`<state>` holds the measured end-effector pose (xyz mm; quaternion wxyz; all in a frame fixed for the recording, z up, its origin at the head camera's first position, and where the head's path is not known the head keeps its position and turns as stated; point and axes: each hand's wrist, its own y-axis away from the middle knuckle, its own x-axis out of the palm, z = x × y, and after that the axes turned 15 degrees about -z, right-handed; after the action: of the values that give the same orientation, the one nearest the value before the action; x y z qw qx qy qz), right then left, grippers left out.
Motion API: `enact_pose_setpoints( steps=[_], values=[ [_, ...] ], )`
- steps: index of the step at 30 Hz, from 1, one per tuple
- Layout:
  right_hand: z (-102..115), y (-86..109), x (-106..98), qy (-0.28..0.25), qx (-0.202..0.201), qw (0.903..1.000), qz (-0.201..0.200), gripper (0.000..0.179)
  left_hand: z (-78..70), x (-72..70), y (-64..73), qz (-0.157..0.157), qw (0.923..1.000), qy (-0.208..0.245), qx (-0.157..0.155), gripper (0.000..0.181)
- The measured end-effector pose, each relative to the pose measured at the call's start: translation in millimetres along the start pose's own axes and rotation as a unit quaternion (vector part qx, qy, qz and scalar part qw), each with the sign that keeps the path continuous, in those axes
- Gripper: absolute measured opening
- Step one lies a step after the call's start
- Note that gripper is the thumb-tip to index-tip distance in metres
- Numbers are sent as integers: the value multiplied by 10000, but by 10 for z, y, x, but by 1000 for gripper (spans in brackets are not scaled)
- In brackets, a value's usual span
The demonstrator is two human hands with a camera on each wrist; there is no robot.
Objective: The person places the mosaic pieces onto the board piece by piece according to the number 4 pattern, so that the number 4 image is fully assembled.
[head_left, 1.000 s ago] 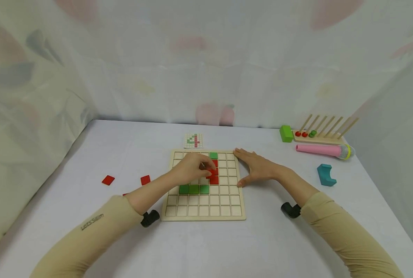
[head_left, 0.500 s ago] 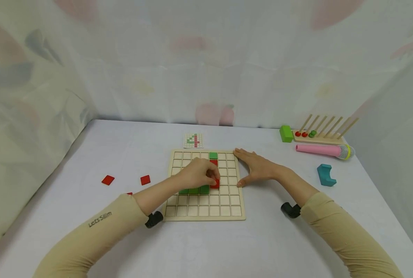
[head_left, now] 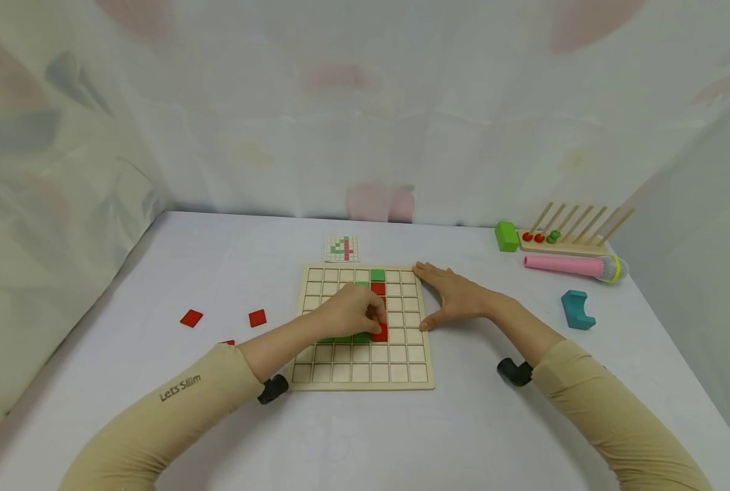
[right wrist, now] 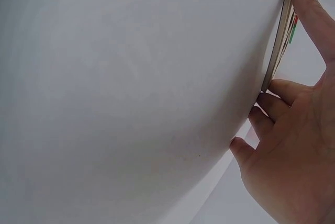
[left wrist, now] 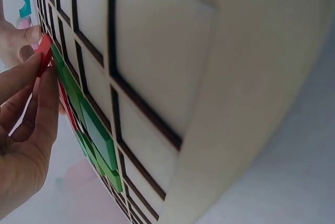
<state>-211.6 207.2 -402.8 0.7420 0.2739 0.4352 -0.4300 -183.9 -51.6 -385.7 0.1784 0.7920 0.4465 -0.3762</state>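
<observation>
A wooden grid board (head_left: pixel 361 374) lies in the middle of the table in the head view. My left hand (head_left: pixel 349 310) is over it, pinching a red square tile (left wrist: pixel 44 55) between thumb and fingers. In the left wrist view this tile is tilted, its lower edge right at the grid beside a row of green tiles (left wrist: pixel 97 130). Red tiles (head_left: pixel 378 288) run down one column below a single green tile (head_left: pixel 377 275); my left hand hides part of the pattern. My right hand (head_left: pixel 454 294) is spread against the board's right edge, thumb and fingertips touching it.
Loose red tiles (head_left: pixel 191 318) lie to the left, one partly behind the left sleeve. A small pattern card (head_left: pixel 342 249) sits beyond the board. At the right are a green block (head_left: pixel 506 236), a peg stand (head_left: pixel 564 247), a pink toy microphone (head_left: pixel 564 265) and a teal block (head_left: pixel 576 309).
My left hand has brought the red tile nearer along the column, down to the level of the green row. The right hand has stayed at the board's edge.
</observation>
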Motion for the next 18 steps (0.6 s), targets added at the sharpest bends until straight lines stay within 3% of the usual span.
enact_pose_setpoints(
  steps=[9, 18],
  values=[
    [15, 13, -9, 47, 28, 10000, 1, 114, -13, 25, 6, -72, 9997, -156, 197, 11],
    [12, 12, -6, 26, 19, 10000, -7, 115, -43, 24, 5, -41, 9991, -403, 157, 12]
  ],
)
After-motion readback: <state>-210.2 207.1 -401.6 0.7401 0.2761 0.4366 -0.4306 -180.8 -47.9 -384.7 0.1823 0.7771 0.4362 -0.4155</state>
